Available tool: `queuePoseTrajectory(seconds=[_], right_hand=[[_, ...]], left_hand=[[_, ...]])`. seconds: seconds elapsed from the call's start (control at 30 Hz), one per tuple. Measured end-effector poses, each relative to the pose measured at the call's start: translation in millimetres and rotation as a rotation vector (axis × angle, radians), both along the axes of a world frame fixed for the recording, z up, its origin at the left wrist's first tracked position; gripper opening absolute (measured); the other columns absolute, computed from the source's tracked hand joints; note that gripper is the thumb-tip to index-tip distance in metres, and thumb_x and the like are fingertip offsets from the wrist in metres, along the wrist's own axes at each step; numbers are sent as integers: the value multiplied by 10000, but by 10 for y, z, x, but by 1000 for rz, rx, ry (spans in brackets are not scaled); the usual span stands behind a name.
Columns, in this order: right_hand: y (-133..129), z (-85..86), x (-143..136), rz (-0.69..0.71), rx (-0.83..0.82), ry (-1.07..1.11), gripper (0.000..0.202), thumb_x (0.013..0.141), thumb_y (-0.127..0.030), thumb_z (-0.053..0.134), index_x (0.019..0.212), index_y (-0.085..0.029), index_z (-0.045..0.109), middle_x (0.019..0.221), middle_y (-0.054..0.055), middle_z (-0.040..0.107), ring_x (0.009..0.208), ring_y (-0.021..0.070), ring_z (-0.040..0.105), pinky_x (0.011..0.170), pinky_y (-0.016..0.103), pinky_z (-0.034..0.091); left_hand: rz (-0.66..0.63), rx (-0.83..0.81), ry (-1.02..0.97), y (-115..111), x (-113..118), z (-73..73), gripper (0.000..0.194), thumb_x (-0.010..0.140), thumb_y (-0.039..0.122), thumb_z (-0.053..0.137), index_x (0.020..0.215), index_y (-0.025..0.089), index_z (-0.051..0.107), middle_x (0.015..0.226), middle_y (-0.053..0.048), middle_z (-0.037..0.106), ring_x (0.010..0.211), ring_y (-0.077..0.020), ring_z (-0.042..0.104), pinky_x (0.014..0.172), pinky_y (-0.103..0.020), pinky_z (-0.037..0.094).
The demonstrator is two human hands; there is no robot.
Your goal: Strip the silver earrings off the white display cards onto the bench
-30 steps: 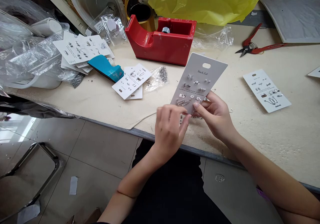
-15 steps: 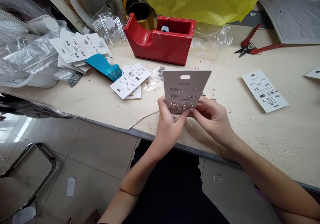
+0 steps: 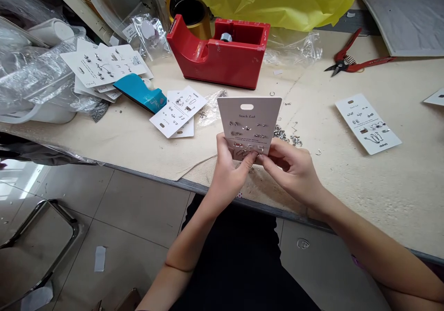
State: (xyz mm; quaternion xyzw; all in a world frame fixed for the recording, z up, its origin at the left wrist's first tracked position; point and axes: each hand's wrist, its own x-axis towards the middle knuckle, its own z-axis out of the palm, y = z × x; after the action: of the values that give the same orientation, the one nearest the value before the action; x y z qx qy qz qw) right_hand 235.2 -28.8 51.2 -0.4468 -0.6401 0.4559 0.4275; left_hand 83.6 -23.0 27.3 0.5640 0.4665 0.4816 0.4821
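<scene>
A white earring card (image 3: 250, 125) printed "Stack Lab" is held upright and tilted above the table's front edge, with rows of small silver earrings on its face. My left hand (image 3: 229, 174) grips its lower left side, thumb across the front near the bottom earrings. The closed fingers of my right hand (image 3: 293, 165) pinch the lower right edge, thumb tip close to the left thumb. Whether a small earring part is between those fingertips is hidden. Behind the right hand lies a pile of small silver pieces (image 3: 280, 133).
A red tape dispenser (image 3: 222, 64) stands behind the card. To the left are a blue tape dispenser (image 3: 140, 91), two overlapping earring cards (image 3: 178, 112) and a card stack (image 3: 100, 66). Rightward lie another earring card (image 3: 367, 124) and red-handled pruners (image 3: 350, 61).
Both hands and the card have shifted slightly left in view, and the card's print shows more clearly. More of the silver pile shows beside the card. The grip looks the same.
</scene>
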Motion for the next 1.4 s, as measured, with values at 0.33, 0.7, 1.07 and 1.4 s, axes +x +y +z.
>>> queuePoseTrajectory(seconds=[0.33, 0.7, 1.07, 1.4], right_hand=[[10, 18, 52, -105, 270, -317, 159, 907, -103, 539, 1000, -201, 622, 793, 17, 695, 650, 129, 631, 590, 268, 531], [-45, 37, 31, -36, 660, -497, 231, 927, -48, 498, 1084, -187, 597, 805, 65, 710, 691, 182, 651, 625, 323, 557], [-64, 22, 38, 196, 514, -335, 251, 936, -47, 437, 1143, -187, 464, 954, 76, 674, 800, 165, 692, 641, 284, 583], [38, 206, 62, 320, 124, -214, 151, 925, -81, 531, 847, -196, 590, 787, 0, 623, 711, 105, 576, 648, 235, 468]], left_hand=[[364, 703, 638, -58, -37, 103, 758, 796, 168, 759, 1416, 318, 349, 1429, -121, 416, 1404, -296, 407, 1147, -503, 432], [32, 795, 1009, -64, -198, 331, 242, 948, 166, 581, 1188, 194, 566, 1040, -20, 729, 1136, -182, 620, 1164, -373, 145], [-57, 667, 832, -35, -322, 309, 212, 870, 31, 609, 872, 237, 556, 778, 62, 646, 809, -147, 563, 935, -352, 269], [-163, 700, 712, -126, -396, 291, 299, 862, -54, 488, 805, 229, 568, 729, 47, 609, 738, -133, 496, 747, -353, 265]])
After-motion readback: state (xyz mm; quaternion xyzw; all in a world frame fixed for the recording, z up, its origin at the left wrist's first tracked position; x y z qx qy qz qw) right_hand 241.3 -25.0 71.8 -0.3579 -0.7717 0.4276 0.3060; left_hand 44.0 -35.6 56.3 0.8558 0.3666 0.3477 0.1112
